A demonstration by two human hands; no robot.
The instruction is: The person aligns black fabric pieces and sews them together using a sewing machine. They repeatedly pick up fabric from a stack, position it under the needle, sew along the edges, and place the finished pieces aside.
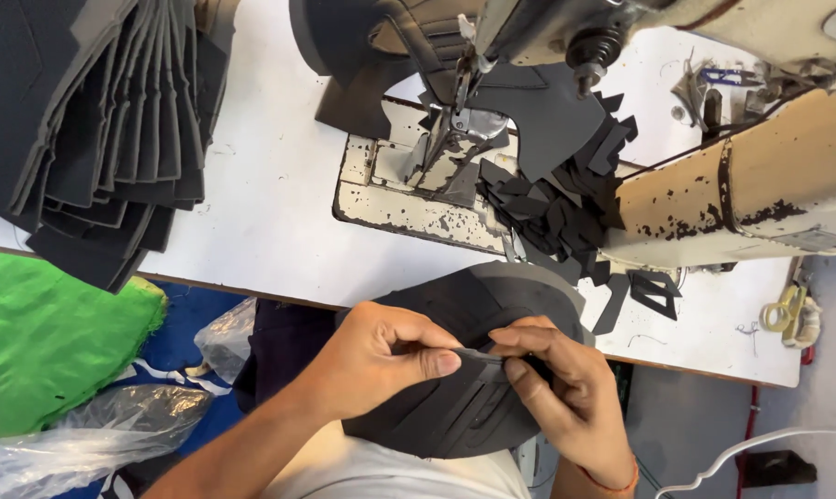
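1. Left hand, lower centre: fingers pinched on the dark cut piece.
2. Right hand: fingertips clamped on the same piece's edge.
3. Sewing machine, upper right; stacked dark pieces, upper left.

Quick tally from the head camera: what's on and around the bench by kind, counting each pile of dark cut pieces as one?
Hands: 2, left hand and right hand, both pinching a dark strip
Piles of dark cut pieces: 3, fanned stack, scrap heap, lap stack
Sewing machine: 1
Green cloth: 1
Total: 7, the strip not counted
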